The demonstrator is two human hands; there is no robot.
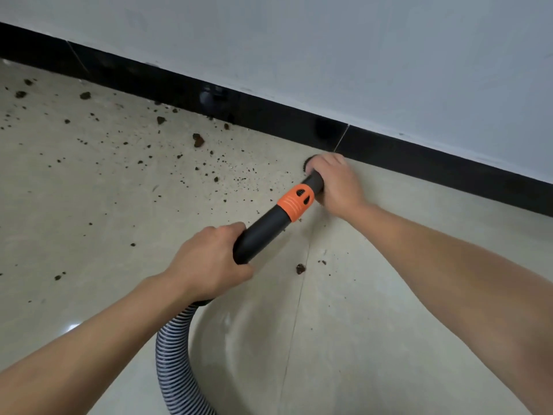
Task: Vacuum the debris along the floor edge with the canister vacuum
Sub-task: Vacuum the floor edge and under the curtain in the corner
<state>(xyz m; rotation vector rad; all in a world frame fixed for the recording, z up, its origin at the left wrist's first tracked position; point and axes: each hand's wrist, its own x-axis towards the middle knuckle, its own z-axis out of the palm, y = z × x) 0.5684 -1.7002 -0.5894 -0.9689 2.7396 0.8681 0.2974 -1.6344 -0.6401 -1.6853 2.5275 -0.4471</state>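
A black vacuum wand (263, 232) with an orange collar (295, 202) points toward the wall base. My left hand (209, 262) grips the wand's rear end, where the ribbed grey hose (173, 354) joins. My right hand (335, 182) grips the front end just above a round black brush nozzle (308, 162), which sits on the floor close to the black skirting (269, 115). Brown soil debris (198, 140) lies scattered over the cream tiles left of the nozzle, with one clump (300, 268) below the wand. The canister is out of view.
The white wall (329, 49) rises above the skirting, which runs diagonally from upper left to lower right. The hose curls down to the bottom edge. A tile joint (294, 322) runs down the floor. Tiles right of the joint carry little debris.
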